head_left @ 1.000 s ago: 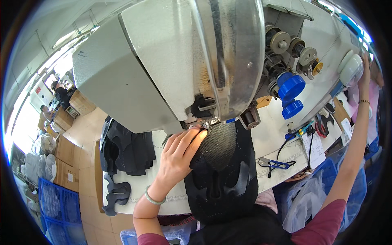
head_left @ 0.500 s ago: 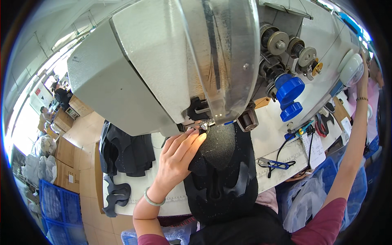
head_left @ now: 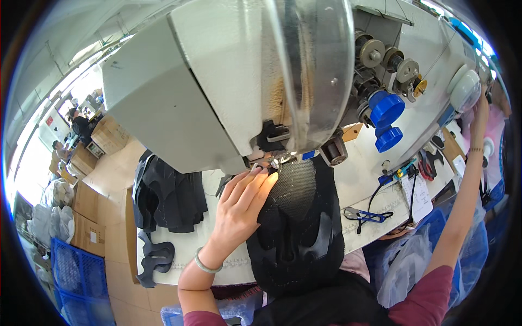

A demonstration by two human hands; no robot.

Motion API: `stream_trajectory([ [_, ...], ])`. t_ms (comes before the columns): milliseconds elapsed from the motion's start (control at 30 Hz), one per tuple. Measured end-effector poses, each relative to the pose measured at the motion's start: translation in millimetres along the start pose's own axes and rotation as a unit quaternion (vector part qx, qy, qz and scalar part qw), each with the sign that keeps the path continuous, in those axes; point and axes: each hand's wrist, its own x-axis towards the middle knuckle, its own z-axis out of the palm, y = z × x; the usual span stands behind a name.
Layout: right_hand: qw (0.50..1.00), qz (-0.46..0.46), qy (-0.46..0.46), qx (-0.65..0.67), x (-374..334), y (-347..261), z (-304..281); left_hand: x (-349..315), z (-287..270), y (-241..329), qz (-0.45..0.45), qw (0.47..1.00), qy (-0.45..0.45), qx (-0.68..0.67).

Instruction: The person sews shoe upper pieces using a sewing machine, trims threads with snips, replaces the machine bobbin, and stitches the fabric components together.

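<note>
My left hand [head_left: 239,204] lies with fingers stretched out on the left edge of a black mesh shoe upper [head_left: 291,233]. Its fingertips are close to the needle area [head_left: 272,161] of a large grey sewing machine [head_left: 163,92], where a light falls on them. The upper is spread flat beneath the machine head and reaches down toward my lap. Far to the right, my right arm stretches out, and my right hand [head_left: 480,117] is beside a white rounded part [head_left: 465,89] at the machine's end. The fingers of that hand are too small and partly hidden to make out.
Dark cut pieces [head_left: 168,195] are stacked left on the white table, with a curved piece [head_left: 155,258] near its edge. Blue-handled thread snips [head_left: 367,215], red-handled scissors [head_left: 427,165] and a paper slip [head_left: 416,198] lie right. Blue crates [head_left: 79,271] stand on the floor.
My right hand has come down slightly toward me along the machine's right end. My left hand stays on the upper. The machine head sits a little farther right in the view.
</note>
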Motion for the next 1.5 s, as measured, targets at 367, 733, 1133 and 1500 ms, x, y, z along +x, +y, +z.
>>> stream_trajectory([
  [367, 0.982, -0.107, -0.143, -0.061, -339.3, -137.9, 160.7, 4.3, -1.4, 13.1, 0.006, 0.998, -0.021, 0.057],
  [733, 0.860, -0.376, -0.344, 0.025, -376.9, -198.7, 274.6, 8.0, -5.3, 27.7, -0.033, 0.999, -0.019, 0.037],
  [1133, 0.880, -0.335, -0.333, 0.039, -375.1, -205.8, 268.7, 7.9, -14.5, 33.5, -0.039, 0.997, -0.060, 0.038],
  [1500, 0.687, 0.341, -0.583, 0.269, -428.0, -242.9, 258.9, 0.6, -7.8, -10.8, -0.097, 0.982, 0.007, -0.163],
])
